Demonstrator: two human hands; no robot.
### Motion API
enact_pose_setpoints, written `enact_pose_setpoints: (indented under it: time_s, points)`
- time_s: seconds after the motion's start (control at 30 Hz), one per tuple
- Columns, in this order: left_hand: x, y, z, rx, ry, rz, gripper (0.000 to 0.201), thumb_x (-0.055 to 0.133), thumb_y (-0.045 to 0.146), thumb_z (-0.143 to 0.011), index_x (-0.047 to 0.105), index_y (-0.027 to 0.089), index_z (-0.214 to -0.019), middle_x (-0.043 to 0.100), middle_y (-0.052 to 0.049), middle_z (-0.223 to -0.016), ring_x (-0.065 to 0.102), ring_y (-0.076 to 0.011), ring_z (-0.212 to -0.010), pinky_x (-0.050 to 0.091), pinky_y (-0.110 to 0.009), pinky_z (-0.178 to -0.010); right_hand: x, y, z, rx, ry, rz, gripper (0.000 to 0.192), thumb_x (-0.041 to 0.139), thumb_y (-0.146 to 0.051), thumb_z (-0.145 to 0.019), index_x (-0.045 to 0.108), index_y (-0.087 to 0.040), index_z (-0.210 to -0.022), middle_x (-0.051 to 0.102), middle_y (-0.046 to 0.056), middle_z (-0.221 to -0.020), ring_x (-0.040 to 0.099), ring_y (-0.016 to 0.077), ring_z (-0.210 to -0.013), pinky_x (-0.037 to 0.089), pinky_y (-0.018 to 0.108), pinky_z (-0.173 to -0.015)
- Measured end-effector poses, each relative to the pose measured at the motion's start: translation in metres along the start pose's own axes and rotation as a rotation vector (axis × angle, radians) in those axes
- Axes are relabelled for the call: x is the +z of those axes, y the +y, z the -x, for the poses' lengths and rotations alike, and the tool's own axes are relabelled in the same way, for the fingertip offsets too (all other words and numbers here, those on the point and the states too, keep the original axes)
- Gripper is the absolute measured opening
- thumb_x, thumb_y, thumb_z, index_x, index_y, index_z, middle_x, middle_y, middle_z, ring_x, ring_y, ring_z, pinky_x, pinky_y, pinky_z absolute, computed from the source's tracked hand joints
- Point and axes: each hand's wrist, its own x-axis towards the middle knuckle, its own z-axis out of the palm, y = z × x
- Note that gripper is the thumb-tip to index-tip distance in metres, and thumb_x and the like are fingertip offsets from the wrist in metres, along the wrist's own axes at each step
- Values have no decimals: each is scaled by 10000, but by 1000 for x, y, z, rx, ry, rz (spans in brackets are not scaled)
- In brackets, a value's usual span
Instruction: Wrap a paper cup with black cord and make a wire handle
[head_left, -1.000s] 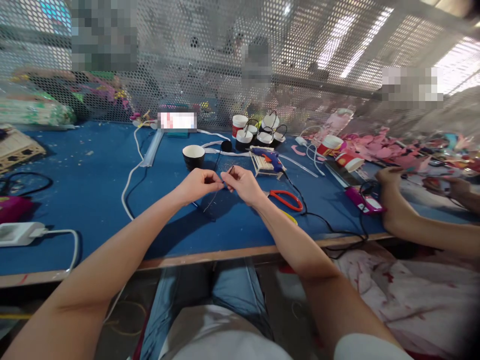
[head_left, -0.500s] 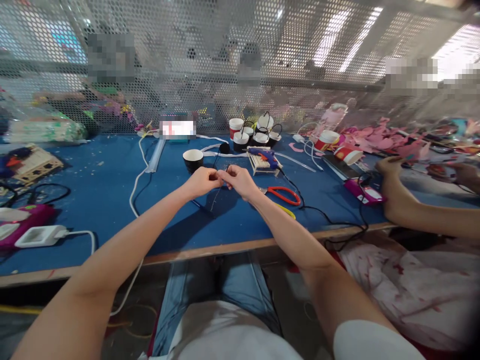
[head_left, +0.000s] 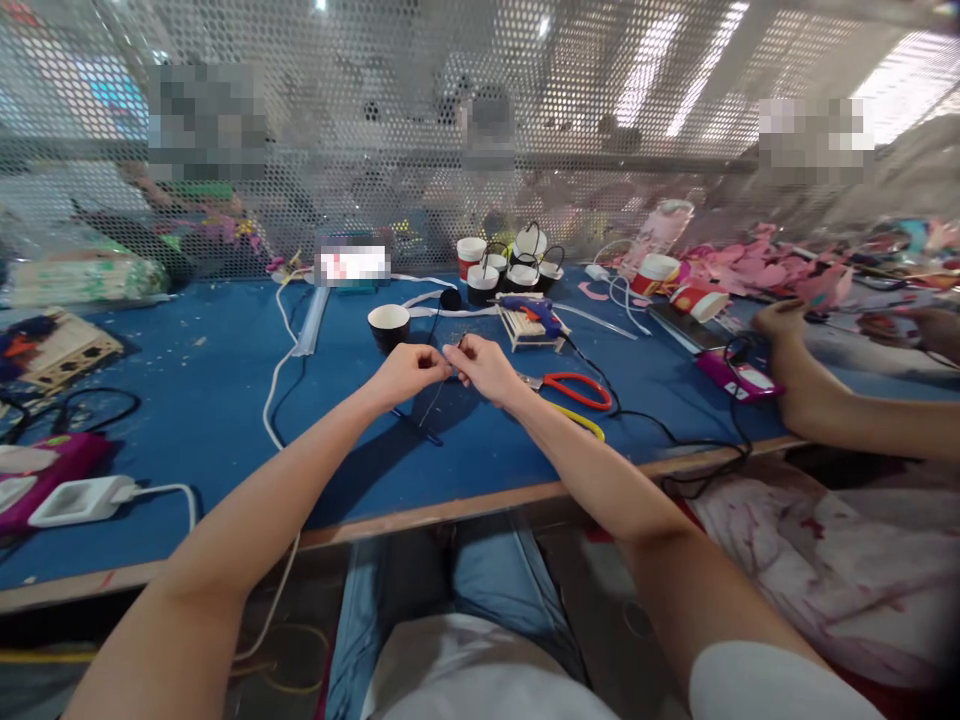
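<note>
My left hand and my right hand meet fingertip to fingertip above the blue table, both closed in a pinch. Between them runs a thin dark strand, a wire or thread, whose tail slants down to the left. Its upper part seems to rise toward a small black ball, though the fingers hide the join. Just behind my left hand stands a black paper cup with a white inside. A slim dark blue stick lies below the hands. Pliers with red and yellow handles lie beside my right wrist.
Several black cups with dark loop handles stand at the back. A blue glue gun rests on a small wooden rack. White cable crosses on the left, and black cable on the right. Another person's arm reaches in at the right.
The view has shifted slightly. Both hands stay together, pinching at the strand, with only small finger movement. The dark blue stick shows more fully below them.
</note>
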Motion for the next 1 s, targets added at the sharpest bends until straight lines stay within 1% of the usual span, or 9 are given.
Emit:
enact_pose_setpoints:
  time_s: [0.3, 0.37, 0.43, 0.53, 0.63, 0.73, 0.8, 0.93, 1.0]
  points:
    - [3, 3, 10, -12, 36, 93, 270, 627, 372, -683, 521, 138, -601, 427, 41, -554, 351, -63, -522, 254, -221, -501, 3, -4, 6, -35, 3, 44, 392, 557, -518, -761, 398, -193, -609, 434, -65, -432, 419, 66, -386, 326, 203, -394]
    - [3, 4, 11, -45, 31, 129, 282, 636, 388, -676, 520, 142, -603, 406, 43, -543, 311, -55, -496, 224, -222, -475, 4, -5, 6, -32, -27, -28, 387, 563, -523, -753, 410, -191, -623, 463, -57, -467, 427, 66, -410, 345, 206, -401]
    - [2, 6, 12, -97, 4, 190, 292, 646, 404, -669, 525, 144, -613, 390, 46, -527, 268, -45, -467, 188, -223, -449, 3, -5, 6, -44, -95, -147, 357, 582, -507, -744, 446, -184, -674, 513, -44, -545, 458, 69, -463, 385, 208, -427]
    - [1, 8, 12, -153, -50, 298, 292, 665, 400, -658, 525, 147, -619, 372, 50, -513, 238, -37, -444, 149, -226, -433, 0, -4, 5, -55, -182, -263, 322, 609, -466, -740, 473, -176, -702, 525, -41, -585, 480, 68, -516, 412, 202, -461]
    - [-2, 9, 13, -161, -69, 329, 285, 678, 386, -652, 523, 150, -612, 359, 51, -508, 237, -36, -442, 133, -228, -433, -2, -3, 3, -40, -160, -245, 342, 617, -461, -737, 451, -175, -651, 493, -50, -521, 456, 60, -483, 388, 192, -445]
    - [-5, 9, 12, -161, -82, 301, 265, 656, 386, -667, 542, 151, -625, 376, 46, -510, 246, -38, -438, 143, -227, -433, -3, -1, 2, -23, -116, -193, 366, 613, -492, -730, 449, -174, -652, 483, -52, -494, 435, 56, -453, 371, 193, -429]
    - [-8, 7, 12, -145, -98, 233, 246, 635, 386, -681, 574, 148, -671, 423, 39, -529, 274, -43, -441, 176, -223, -435, -3, 0, 2, -19, -115, -174, 380, 611, -508, -725, 448, -173, -654, 482, -53, -490, 429, 53, -441, 366, 194, -427]
    - [-11, 4, 11, 11, -73, 22, 239, 614, 364, -699, 621, 130, -747, 572, -2, -667, 450, -78, -562, 339, -219, -533, -3, 2, 2, -21, -128, -146, 386, 605, -514, -730, 439, -174, -651, 470, -58, -476, 425, 52, -426, 355, 198, -430]
    - [-10, 3, 10, 76, -38, -79, 236, 589, 350, -717, 625, 119, -750, 600, -20, -700, 495, -100, -622, 378, -225, -586, -3, 3, 2, -24, -121, -122, 376, 597, -502, -742, 431, -178, -647, 466, -59, -473, 421, 53, -421, 346, 202, -431]
